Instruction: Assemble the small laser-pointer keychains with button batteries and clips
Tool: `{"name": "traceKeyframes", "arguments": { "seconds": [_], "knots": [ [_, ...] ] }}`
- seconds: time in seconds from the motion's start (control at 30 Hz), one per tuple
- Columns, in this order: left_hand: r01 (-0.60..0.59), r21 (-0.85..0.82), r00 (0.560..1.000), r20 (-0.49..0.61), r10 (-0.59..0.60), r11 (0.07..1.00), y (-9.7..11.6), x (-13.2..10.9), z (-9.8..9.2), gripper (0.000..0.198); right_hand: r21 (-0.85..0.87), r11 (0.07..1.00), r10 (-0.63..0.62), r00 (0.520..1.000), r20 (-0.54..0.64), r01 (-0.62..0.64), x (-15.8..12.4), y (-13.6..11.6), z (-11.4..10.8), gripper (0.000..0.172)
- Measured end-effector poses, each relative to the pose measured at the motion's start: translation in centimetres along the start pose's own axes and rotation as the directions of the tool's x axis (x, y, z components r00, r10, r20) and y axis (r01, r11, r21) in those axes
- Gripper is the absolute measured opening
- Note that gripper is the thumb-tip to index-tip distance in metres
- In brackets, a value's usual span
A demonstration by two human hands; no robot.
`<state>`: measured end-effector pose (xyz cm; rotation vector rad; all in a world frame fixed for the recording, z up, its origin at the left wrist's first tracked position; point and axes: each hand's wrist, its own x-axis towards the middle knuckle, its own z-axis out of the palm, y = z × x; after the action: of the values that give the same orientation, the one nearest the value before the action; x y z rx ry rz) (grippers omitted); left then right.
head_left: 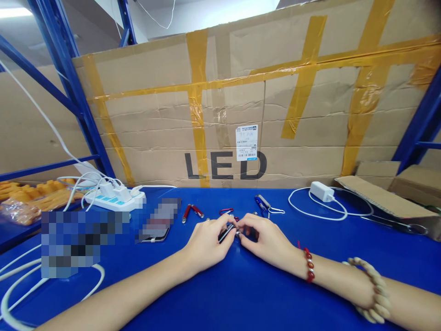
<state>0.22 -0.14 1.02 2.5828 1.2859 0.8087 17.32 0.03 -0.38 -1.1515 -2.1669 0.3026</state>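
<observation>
My left hand (208, 241) is closed around a small black penlight-like tube (226, 233), held at a slant above the blue table. My right hand (263, 234) meets it at the tube's far end, thumb and fingertips pinched together. A small shiny silver piece shows at those fingertips, too small to name. Just behind the hands lies a red carabiner clip (226, 211). Two red tubes (186, 214) with silver ends lie to the left. On the right, a blue tube and a silver tube (264, 201) rest beside a silver carabiner (276, 210).
A partly blurred phone (158, 234) lies at left, near a white power strip (134, 201) with plugs and cables. At right are a white charger (322, 191) with its cable, scissors (415, 228) and an open cardboard box (375, 197). A big cardboard panel (161, 128) stands behind the table.
</observation>
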Motion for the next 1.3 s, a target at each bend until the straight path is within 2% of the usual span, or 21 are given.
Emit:
{"name": "traceKeyframes", "arguments": {
  "seconds": [0.63, 1.3],
  "knots": [
    [-0.013, 0.003, 1.000, 0.015, 0.013, 1.000, -0.03, -0.08, -0.09, 0.014, -0.040, 0.999, 0.003, 1.000, 0.013, -0.003, 0.02, -0.29, 0.01, 0.015],
    [-0.024, -0.009, 0.999, 0.027, 0.024, 1.000, -0.24, -0.09, 0.11, 0.013, -0.012, 1.000, 0.007, 1.000, 0.025, -0.006, -0.06, -0.08, 0.13, 0.014]
  ]
}}
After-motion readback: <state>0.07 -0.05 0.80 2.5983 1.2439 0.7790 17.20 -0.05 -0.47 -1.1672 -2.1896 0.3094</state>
